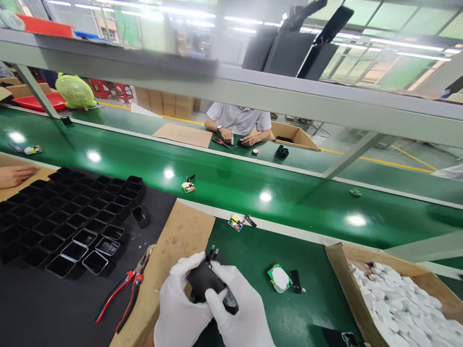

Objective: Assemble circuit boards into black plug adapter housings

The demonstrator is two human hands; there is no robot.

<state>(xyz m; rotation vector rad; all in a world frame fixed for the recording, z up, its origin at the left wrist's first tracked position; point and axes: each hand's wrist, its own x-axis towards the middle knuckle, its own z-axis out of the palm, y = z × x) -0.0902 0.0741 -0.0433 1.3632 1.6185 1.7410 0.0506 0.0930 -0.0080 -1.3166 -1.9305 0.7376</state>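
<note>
Both my hands wear white gloves and meet at the bottom centre. My left hand [181, 306] and my right hand [240, 313] are closed together around a black plastic housing [203, 280] with a small plug end sticking up at its top. Red-handled pliers [125, 288] lie on the cardboard just left of my left hand. A small circuit board with a white pad [279, 278] and a black part beside it lies on the green surface right of my right hand. Another small circuit board [237, 222] sits further up by the belt edge.
Many open black housings [65, 217] stand in rows on a black mat at the left. A cardboard box of white pads [398, 301] is at the right. A green conveyor belt [289, 183] carries a small board [188, 186]. Across it a person sits working. Another person's hand [14, 176] shows at the left edge.
</note>
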